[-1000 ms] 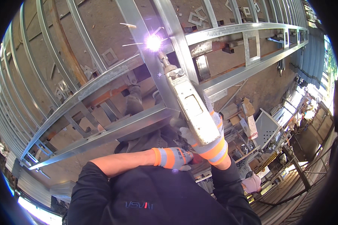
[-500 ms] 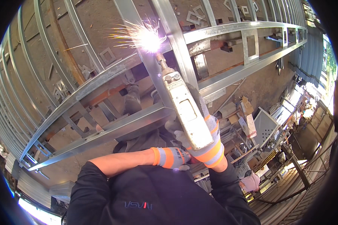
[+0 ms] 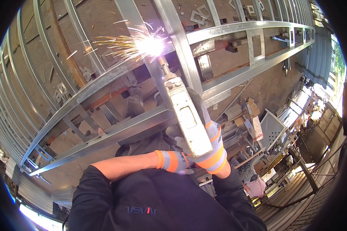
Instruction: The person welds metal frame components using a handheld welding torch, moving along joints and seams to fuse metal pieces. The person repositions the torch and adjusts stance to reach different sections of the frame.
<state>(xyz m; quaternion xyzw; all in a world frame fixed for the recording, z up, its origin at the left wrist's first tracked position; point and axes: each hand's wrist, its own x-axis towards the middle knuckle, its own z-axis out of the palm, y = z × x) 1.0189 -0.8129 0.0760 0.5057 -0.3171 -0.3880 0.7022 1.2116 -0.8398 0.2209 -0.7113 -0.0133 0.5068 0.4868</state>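
Note:
My right hand (image 3: pixel 214 148), in a grey glove with orange bands, grips a long, pale, worn welding gun (image 3: pixel 187 115) from below and its right side. The gun's copper-coloured nozzle points up and away, ending at a white-violet glare with sparks (image 3: pixel 150 46) flying left. That glare sits where a flat metal bar (image 3: pixel 154 77) crosses a curved metal rail (image 3: pixel 115 73), and it hides the joint. My left hand (image 3: pixel 175 161), gloved alike, is curled against my right wrist behind the gun; its fingertips are hidden, so what they hold cannot be made out.
A large frame of shiny square tubes surrounds the work, with a straight front tube (image 3: pixel 104 138) nearest me. Cut metal plates (image 3: pixel 200 15) lie on the floor beyond. Cardboard boxes (image 3: pixel 252 109), a perforated panel (image 3: pixel 272 127) and a person in pink (image 3: pixel 255 186) are at the right.
The welding gun and my right hand have shifted slightly left, and the glare has moved a little left along the joint. Sparks now reach farther left. My left hand has barely moved.

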